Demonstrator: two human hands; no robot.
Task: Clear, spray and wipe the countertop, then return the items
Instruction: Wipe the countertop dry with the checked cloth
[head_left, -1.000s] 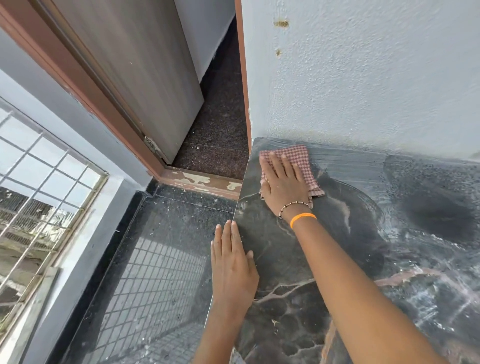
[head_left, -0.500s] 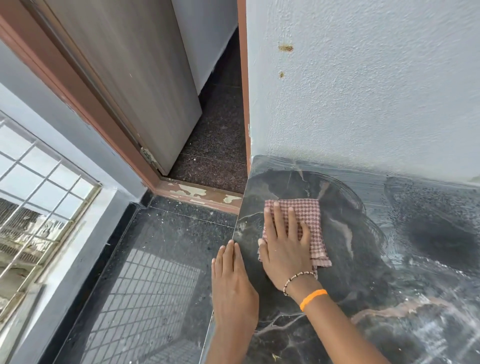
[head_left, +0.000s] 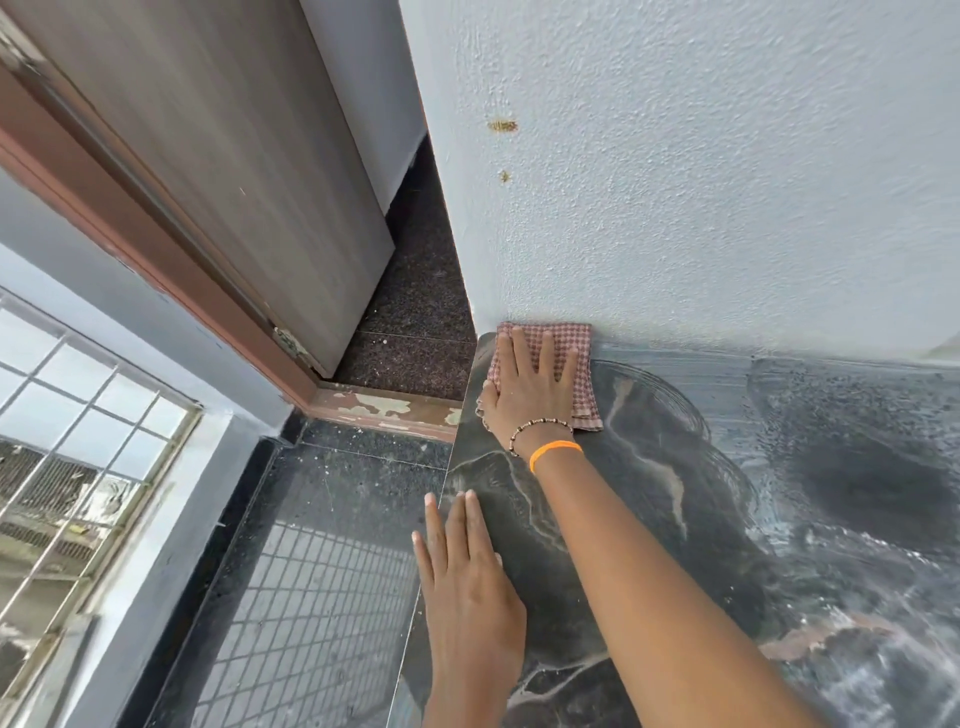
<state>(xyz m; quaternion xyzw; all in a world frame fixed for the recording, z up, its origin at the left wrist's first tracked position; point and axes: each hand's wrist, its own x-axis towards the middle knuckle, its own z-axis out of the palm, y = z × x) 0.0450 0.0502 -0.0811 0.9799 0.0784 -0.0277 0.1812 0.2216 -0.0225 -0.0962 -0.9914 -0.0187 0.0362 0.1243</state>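
A dark marble countertop (head_left: 675, 519) with pale veins and wet wipe streaks fills the lower right. A red-and-white checked cloth (head_left: 576, 364) lies flat in its far left corner, up against the white wall. My right hand (head_left: 530, 389) presses on the cloth with straight, spread fingers; a bead bracelet and an orange band circle the wrist. My left hand (head_left: 462, 571) rests flat on the countertop's left edge, fingers straight and together, holding nothing.
A textured white wall (head_left: 701, 182) rises right behind the countertop. Left of the counter edge the dark floor (head_left: 311, 571) drops away, with a brown door frame (head_left: 156, 270), a grey door (head_left: 234, 156) and a barred window (head_left: 78, 467) beyond.
My right hand has pushed the cloth from mid-counter back up into the far corner against the wall. My left hand stays on the counter's edge.
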